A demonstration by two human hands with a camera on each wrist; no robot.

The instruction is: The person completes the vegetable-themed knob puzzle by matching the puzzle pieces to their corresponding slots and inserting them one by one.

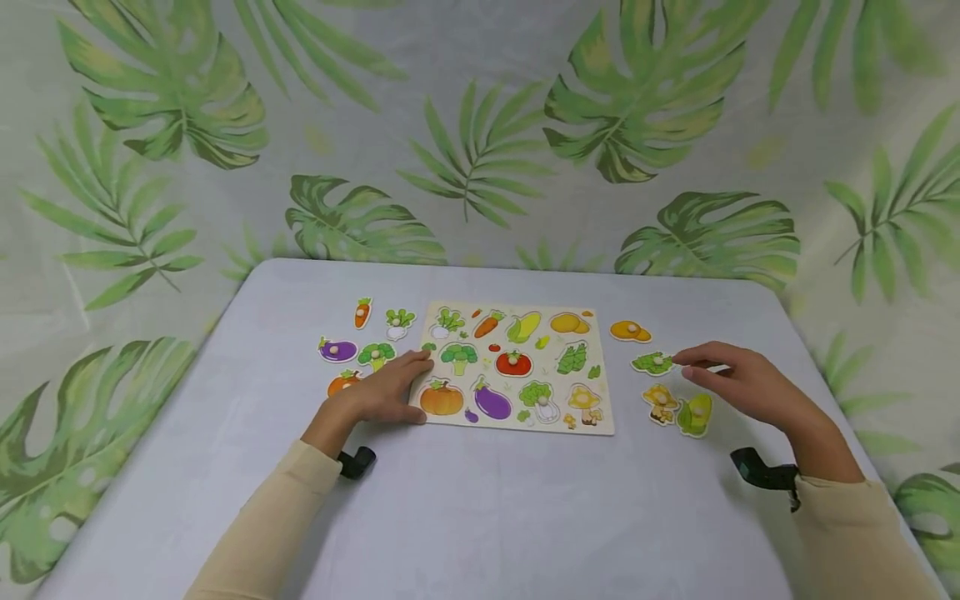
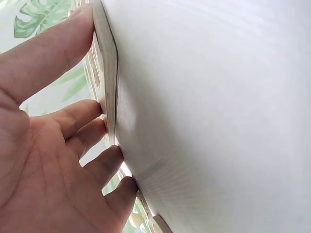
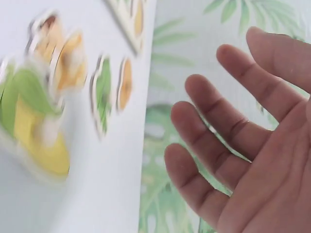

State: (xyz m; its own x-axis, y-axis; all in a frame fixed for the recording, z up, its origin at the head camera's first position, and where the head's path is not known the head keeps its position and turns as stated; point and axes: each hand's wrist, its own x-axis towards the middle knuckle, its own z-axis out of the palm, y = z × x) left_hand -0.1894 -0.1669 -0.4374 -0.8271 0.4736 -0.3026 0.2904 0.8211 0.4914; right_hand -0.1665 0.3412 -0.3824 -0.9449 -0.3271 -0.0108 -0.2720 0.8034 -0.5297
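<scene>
A wooden vegetable puzzle board lies flat on the table. My left hand rests against its left edge, thumb and fingertips touching the rim in the left wrist view. The tomato piece and the leafy white-stemmed piece, both knobbed, sit in the board. My right hand hovers at the right with fingers loosely bent and nothing in them. Its fingertips are nearest the green vegetable piece; the head view does not show clearly whether they touch.
Right of the board lie an orange-yellow piece, a mushroom piece and a corn piece. At the left are carrot, radish, eggplant, broccoli and a partly hidden pumpkin piece. A leaf-print cloth hangs behind.
</scene>
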